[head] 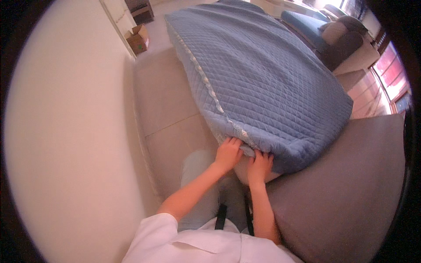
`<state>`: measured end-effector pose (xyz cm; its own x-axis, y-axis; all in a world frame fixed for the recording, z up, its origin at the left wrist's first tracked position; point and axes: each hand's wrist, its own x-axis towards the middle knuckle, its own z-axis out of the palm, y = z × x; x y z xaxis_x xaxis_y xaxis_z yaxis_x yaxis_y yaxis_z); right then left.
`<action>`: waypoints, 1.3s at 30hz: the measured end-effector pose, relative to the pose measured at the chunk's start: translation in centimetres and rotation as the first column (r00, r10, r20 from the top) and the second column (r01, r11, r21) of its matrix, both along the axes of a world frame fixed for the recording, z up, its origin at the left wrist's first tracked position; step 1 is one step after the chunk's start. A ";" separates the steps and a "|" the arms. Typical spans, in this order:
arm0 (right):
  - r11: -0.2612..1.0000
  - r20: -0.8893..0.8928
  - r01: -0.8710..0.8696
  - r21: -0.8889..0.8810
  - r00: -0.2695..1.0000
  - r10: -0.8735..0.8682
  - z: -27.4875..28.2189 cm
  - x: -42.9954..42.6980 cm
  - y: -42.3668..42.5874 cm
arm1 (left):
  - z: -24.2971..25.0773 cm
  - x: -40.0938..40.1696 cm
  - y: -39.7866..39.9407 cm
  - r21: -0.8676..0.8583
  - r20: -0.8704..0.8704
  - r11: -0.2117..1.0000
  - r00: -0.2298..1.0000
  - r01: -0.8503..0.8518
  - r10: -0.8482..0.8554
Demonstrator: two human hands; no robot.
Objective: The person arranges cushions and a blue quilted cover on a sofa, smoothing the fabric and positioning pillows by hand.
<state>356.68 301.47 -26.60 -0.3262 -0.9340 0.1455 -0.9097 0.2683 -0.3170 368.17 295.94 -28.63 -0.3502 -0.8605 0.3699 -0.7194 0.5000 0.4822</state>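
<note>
A blue quilted cover point(263, 72), with a strip of pale lace trim point(206, 80) along its left side, is spread over what looks like a mattress or couch seat. At its near corner, my left hand point(229, 153) grips the cover's edge by the lace. My right hand point(260, 166) holds the same edge a little to the right, fingers curled into the fabric. Between the two hands a small fold of cloth bunches up. Under the corner, a pale surface point(242, 171) shows below the cover. My fingertips are partly hidden in the cloth.
A plain light wall point(72, 125) runs close on the left, with tiled floor point(167, 98) between it and the covered piece. To the right stands a large grey-brown upholstered panel point(342, 184). A cardboard box point(138, 39) sits far left. Cushions point(342, 29) lie on furniture at the far right.
</note>
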 end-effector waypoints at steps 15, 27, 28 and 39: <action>0.951 0.019 -0.301 -0.069 0.953 0.303 -1.6 0.8 4.9 | -1.2 3.9 2.7 0.248 0.033 0.921 0.947 0.301 -0.318; 0.903 -0.112 -0.309 -0.298 0.951 0.289 -8.7 1.1 6.3 | -9.1 4.9 2.2 0.356 -0.083 0.759 0.827 0.545 -0.556; 0.906 -0.170 -0.310 -0.287 0.948 0.270 -9.5 1.1 5.9 | -10.5 4.7 1.5 0.330 -0.093 0.749 0.809 0.575 -0.580; 0.671 0.872 0.559 0.487 -0.353 -0.339 -11.4 3.7 5.3 | -13.3 4.1 -3.9 0.614 -0.548 0.005 0.421 0.789 0.723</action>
<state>360.38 306.75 -38.00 -0.5163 -0.4207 -0.7460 0.7087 0.2791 -0.6479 372.31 292.01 -41.93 -0.6618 -0.5131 -0.5466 0.3068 -0.8506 0.4270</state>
